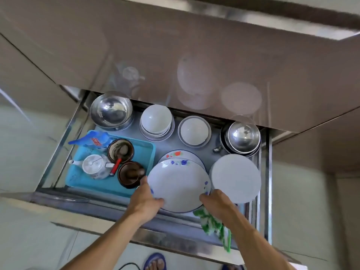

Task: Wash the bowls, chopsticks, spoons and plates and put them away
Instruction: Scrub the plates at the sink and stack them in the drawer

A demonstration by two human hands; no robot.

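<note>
Both hands lower a plate into the open drawer.

The left hand [145, 199] and right hand [218, 201] pinch the near rim of the round white plate with blue flowers [178, 184], probably to stack it level. The right hand also holds a green-white cloth [213, 225]. Beyond the left hand, the writing on a blue packet [93, 141] is unreadable.
</note>
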